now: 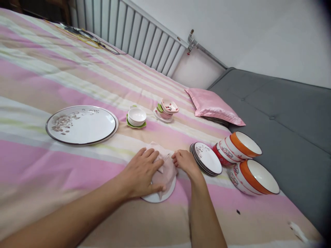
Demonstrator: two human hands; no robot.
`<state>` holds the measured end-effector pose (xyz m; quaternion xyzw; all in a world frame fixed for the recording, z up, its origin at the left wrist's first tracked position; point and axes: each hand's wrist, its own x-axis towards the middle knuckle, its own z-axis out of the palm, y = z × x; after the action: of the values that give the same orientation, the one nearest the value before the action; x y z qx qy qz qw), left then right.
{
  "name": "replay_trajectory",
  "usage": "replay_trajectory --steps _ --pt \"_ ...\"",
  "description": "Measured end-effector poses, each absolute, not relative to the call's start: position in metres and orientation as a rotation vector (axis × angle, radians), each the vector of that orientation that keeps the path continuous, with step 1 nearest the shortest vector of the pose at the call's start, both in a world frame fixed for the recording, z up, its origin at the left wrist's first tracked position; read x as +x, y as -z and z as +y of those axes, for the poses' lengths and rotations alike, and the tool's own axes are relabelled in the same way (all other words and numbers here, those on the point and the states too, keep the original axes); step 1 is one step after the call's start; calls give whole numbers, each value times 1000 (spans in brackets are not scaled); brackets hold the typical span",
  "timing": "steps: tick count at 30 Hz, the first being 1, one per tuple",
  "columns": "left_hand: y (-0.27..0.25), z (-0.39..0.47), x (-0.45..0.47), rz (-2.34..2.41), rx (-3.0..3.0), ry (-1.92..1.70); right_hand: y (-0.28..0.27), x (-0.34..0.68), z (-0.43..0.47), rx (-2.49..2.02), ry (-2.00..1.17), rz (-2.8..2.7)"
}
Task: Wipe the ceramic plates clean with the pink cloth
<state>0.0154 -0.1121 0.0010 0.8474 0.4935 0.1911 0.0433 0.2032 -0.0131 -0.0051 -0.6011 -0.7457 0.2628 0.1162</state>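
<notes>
A pale pink cloth (pixel 167 174) lies bunched over a white round plate (pixel 155 197) on the striped bedsheet. My left hand (pixel 142 172) rests on the cloth and the plate's left side, palm down, its fingers stretched out and a little apart. At the cloth's right edge, my right hand (pixel 186 162) has its fingers curled closed on the fabric. Just right of that hand is a stack of small plates (pixel 209 159) with a dark rim and a flower print. The cloth and my hands cover most of the white plate.
A large oval platter (pixel 82 125) lies at the left. Beyond the cloth stand small white bowls (pixel 137 116) on a green dish and a pile of small dishes (pixel 169 107). Stacked orange-rimmed bowls (pixel 258 177) stand right, near the grey headboard (pixel 284 110) and pink pillow (pixel 214 105).
</notes>
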Motion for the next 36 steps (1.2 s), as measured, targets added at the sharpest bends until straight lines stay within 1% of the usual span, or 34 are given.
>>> replay_trajectory --steps 3,8,13,18,22,30,36 --pt "-9 -116 19 1665 2539 -502 8 208 -13 -1783 -907 -2131" --pt "-8 -119 25 1901 2442 -424 10 206 -12 -1790 -1012 -2040" --pt "0 -116 22 1789 2500 -481 16 207 -11 -1751 -1032 -1975" --pt "-1 -112 14 1705 2511 -406 27 203 -24 -1697 -943 -1862" --pt "-4 -115 10 1638 2521 -335 37 201 -44 -1557 -872 -1746" --pt "1 -160 31 1632 2611 -430 51 209 -43 -1293 -1092 -1504" --pt "-1 -165 60 1804 2626 -447 50 213 -37 -1162 -1187 -1292"
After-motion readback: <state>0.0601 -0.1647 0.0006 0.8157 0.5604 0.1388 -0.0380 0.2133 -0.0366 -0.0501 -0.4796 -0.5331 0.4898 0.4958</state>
